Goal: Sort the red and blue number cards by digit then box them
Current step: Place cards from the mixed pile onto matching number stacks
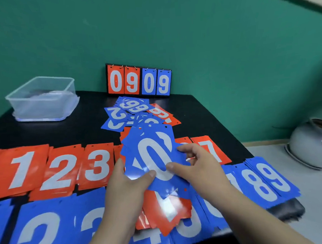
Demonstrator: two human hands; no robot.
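My left hand grips a fanned stack of mixed cards above the table, thumb on the blue 0 card on top. My right hand pinches that same top card from the right. Red piles 1, 2 and 3 lie in a row on the left, and a red 7 shows behind my right hand. Blue piles 2, 8 and 9 lie in the near row. A loose heap of unsorted cards sits further back.
A clear plastic box stands at the table's back left. A flip scoreboard reading 0909 stands against the green wall. Right of the black table, a white pot rests on a lower grey surface.
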